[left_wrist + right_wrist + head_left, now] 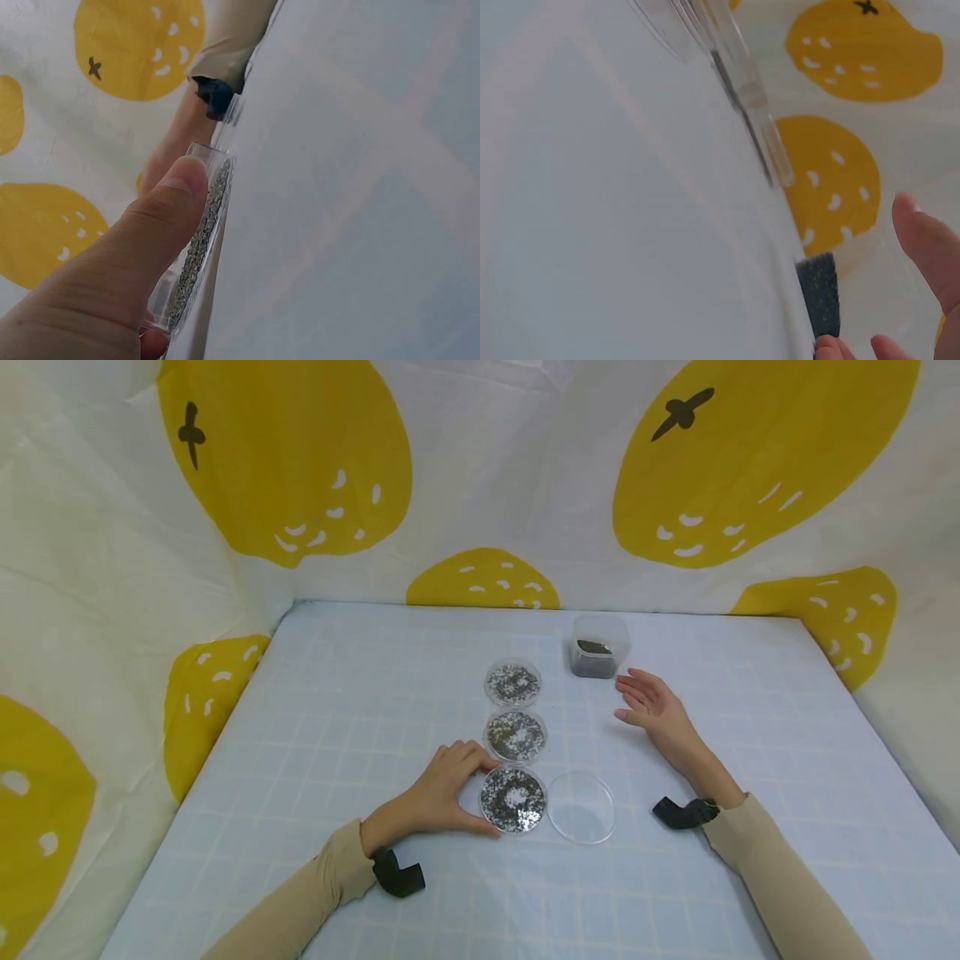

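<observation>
My left hand (442, 789) grips the nearest round petri dish (513, 800) by its rim, thumb on the near side and fingers on the far side. Dark and pale granules lie inside that dish; in the left wrist view the thumb (154, 225) presses its clear wall, with a layer of grains showing through. My right hand (663, 718) hovers with loosely bent, spread fingers and holds nothing. Closest to it stands a clear plastic tub (600, 647) with dark material in the bottom, also partly seen beside the fingers in the right wrist view.
Two similar granule-filled dishes, the middle one (516, 735) and the far one (513, 682), line up behind the gripped dish. A clear round dish or lid (582, 810) lies to its right. A pale checked cloth (360, 693) covers the table, with a lemon-print curtain (495, 460) behind.
</observation>
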The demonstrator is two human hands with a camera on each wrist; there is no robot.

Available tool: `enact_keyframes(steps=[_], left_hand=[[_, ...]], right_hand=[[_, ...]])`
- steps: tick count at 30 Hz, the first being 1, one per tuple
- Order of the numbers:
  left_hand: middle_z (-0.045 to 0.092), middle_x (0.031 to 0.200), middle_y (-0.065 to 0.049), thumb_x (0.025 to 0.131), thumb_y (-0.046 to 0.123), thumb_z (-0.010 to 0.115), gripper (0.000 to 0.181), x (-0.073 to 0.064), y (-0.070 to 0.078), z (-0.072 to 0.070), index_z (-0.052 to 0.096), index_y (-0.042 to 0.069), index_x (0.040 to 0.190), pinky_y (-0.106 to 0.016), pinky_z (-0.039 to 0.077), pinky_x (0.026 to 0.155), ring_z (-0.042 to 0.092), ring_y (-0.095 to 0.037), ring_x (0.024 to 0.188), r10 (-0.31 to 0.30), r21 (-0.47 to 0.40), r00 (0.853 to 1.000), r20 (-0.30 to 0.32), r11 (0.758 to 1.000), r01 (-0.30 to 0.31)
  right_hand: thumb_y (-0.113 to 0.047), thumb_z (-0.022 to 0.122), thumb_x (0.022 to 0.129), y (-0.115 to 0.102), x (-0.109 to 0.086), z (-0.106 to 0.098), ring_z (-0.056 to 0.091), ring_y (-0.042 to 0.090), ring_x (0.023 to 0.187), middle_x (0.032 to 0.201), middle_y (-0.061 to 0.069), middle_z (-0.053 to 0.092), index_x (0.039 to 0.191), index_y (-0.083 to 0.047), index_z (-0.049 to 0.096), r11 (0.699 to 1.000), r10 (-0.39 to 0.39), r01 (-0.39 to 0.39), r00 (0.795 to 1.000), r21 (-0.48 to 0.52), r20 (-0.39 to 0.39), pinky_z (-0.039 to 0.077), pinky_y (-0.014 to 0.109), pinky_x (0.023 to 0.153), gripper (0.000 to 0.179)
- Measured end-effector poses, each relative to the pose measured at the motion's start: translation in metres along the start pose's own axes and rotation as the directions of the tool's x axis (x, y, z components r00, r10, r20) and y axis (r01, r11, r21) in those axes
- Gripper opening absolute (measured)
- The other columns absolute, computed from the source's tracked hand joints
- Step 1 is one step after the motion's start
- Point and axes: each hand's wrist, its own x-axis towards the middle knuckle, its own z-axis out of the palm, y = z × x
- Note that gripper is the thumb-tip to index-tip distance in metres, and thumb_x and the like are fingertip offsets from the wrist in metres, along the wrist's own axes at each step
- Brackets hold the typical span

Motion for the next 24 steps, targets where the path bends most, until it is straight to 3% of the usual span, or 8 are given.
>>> enact_keyframes(steps=[3,6,8,11,13,15,18,24], left_hand=[[0.053,0.114,0.011,0.062,0.066,0.084,0.083,0.0,0.0,0.001,0.056,0.019,0.125,-0.031,0.032,0.085,0.044,-0.007,0.103,0.01,-0.002,1.0,-0.008,1.0,-0.01],[0.053,0.113,0.011,0.062,0.066,0.084,0.083,0.0,0.001,0.0,0.056,0.019,0.125,-0.031,0.032,0.085,0.044,-0.007,0.102,0.016,-0.002,1.0,-0.014,1.0,-0.016],[0.053,0.113,0.011,0.062,0.065,0.084,0.083,0.0,0.001,0.0,0.056,0.019,0.124,-0.031,0.032,0.085,0.044,-0.007,0.102,0.013,-0.006,1.0,-0.012,1.0,-0.013],[0.052,0.113,0.011,0.062,0.065,0.084,0.082,0.0,0.001,0.0,0.057,0.019,0.124,-0.03,0.032,0.085,0.043,-0.006,0.101,0.005,-0.004,1.0,-0.009,1.0,-0.005],[0.053,0.113,0.011,0.062,0.065,0.084,0.082,0.0,0.001,0.0,0.057,0.019,0.125,-0.031,0.032,0.084,0.043,-0.007,0.101,0.007,-0.002,1.0,-0.012,1.0,-0.007],[0.053,0.113,0.011,0.062,0.066,0.084,0.083,0.0,0.0,0.0,0.056,0.019,0.125,-0.031,0.032,0.085,0.044,-0.007,0.101,0.01,-0.001,1.0,-0.014,1.0,-0.01],[0.053,0.113,0.011,0.062,0.067,0.083,0.084,0.0,0.0,0.001,0.056,0.019,0.125,-0.031,0.032,0.086,0.044,-0.007,0.102,0.008,0.0,1.0,-0.009,1.0,-0.008],[0.052,0.113,0.012,0.062,0.066,0.084,0.084,0.0,-0.001,0.001,0.056,0.019,0.125,-0.031,0.032,0.086,0.043,-0.006,0.102,0.005,-0.003,1.0,-0.007,1.0,-0.005]], right_hand=[[0.01,0.069,0.087,0.003,-0.014,0.002,0.037,0.023,0.139,0.153,0.028,0.027,0.152,0.005,0.019,0.999,-0.033,0.033,0.997,-0.002,0.068,0.037,0.024,0.105,0.082],[0.014,0.068,0.085,0.005,-0.025,0.002,0.041,0.02,0.137,0.151,0.031,0.03,0.15,0.009,0.021,0.995,-0.093,0.095,0.974,-0.003,0.208,0.037,0.027,0.106,0.08],[0.018,0.068,0.083,0.006,-0.031,0.003,0.041,0.022,0.138,0.149,0.033,0.032,0.148,0.012,0.025,0.988,-0.136,0.152,0.933,-0.022,0.332,0.035,0.029,0.108,0.078],[0.017,0.073,0.078,0.005,-0.038,0.006,0.039,0.026,0.139,0.147,0.033,0.037,0.145,0.013,0.032,0.959,-0.18,0.266,0.84,-0.1,0.512,0.03,0.029,0.112,0.078],[0.009,0.08,0.075,0.003,-0.041,0.009,0.035,0.029,0.14,0.147,0.028,0.041,0.145,0.009,0.037,0.92,-0.185,0.351,0.784,-0.177,0.593,0.025,0.026,0.114,0.082],[-0.003,0.087,0.073,0.001,-0.044,0.012,0.028,0.031,0.143,0.148,0.023,0.041,0.146,0.005,0.039,0.878,-0.158,0.405,0.749,-0.255,0.643,0.02,0.021,0.114,0.087],[-0.016,0.091,0.07,-0.003,-0.049,0.017,0.017,0.035,0.146,0.153,0.019,0.036,0.148,-0.001,0.04,0.843,-0.098,0.424,0.726,-0.331,0.681,0.015,0.017,0.112,0.094],[-0.022,0.091,0.069,-0.006,-0.056,0.024,0.011,0.032,0.148,0.157,0.02,0.024,0.15,-0.005,0.037,0.838,-0.026,0.408,0.694,-0.363,0.719,0.015,0.015,0.111,0.099]])
